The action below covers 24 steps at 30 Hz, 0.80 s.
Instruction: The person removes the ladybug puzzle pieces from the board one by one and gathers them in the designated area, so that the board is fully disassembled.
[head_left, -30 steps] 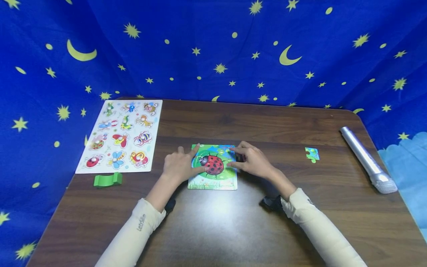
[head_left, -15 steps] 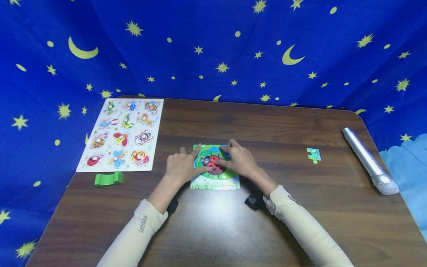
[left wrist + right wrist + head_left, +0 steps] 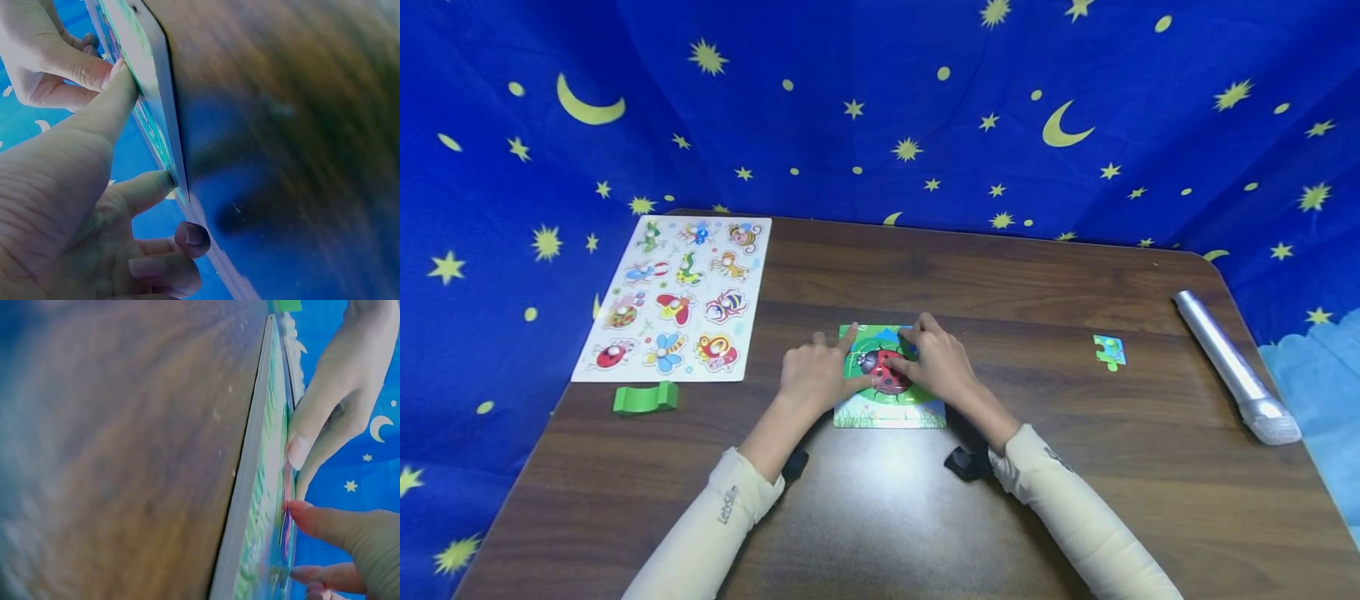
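Note:
A square ladybug jigsaw puzzle (image 3: pixel 891 414) lies flat on the table in the head view. My left hand (image 3: pixel 812 375) rests at its left side, thumb and index finger spread straight and touching the board, the other fingers bent off the edge. Over the puzzle's upper right, my right hand (image 3: pixel 943 362) presses with thumb on the ladybug and index finger near the top edge, covering that part. In the right wrist view, the right thumb (image 3: pixel 325 524) presses the picture side. A loose jigsaw piece (image 3: pixel 1109 352), blue and green, lies off to the right.
A white peg board (image 3: pixel 692 321) with insect pictures lies at the back left, with a green curved block (image 3: pixel 646 398) before it. A silver microphone (image 3: pixel 1232 362) lies near the right edge. A blue starry cloth (image 3: pixel 850 75) hangs behind the wooden table (image 3: pixel 1037 283).
My right hand has moved left from the puzzle's right edge onto its picture, and in the last half second has stayed there. The left hand keeps its place on the board.

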{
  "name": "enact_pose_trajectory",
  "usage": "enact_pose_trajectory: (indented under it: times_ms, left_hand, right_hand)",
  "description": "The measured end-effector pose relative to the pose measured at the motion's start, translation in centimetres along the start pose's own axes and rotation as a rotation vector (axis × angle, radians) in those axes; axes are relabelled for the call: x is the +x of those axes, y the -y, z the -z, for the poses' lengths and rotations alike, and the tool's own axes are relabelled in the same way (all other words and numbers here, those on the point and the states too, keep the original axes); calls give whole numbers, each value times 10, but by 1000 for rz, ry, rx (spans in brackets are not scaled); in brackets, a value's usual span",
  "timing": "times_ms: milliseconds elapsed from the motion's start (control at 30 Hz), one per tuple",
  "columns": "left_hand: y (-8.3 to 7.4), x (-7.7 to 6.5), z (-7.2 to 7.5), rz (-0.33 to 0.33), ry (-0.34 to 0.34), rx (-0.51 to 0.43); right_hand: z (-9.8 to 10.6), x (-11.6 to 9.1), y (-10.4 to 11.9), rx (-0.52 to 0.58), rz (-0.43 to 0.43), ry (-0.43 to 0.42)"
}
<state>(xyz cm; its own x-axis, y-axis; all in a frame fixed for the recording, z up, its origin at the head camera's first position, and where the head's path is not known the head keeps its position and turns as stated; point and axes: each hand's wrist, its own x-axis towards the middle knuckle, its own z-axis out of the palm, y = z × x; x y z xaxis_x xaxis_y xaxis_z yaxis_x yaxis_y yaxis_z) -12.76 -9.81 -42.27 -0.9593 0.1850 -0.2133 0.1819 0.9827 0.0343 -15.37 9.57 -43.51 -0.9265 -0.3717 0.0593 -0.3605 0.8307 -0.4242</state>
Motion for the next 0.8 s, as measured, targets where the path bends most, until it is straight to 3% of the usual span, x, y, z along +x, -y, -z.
enact_pose_trajectory:
  times_ms: [300,600,800]
  left_hand:
    - [1,0,1,-2,12,-3]
    - [1,1,1,-6,9,3]
    - [0,1,2,1,10,10]
  right_hand:
    - [-1,-5,3,-29,-25,-39]
    - [0,-1,1,-13,2,-4]
    - [0,-2,8,-109,20,-80]
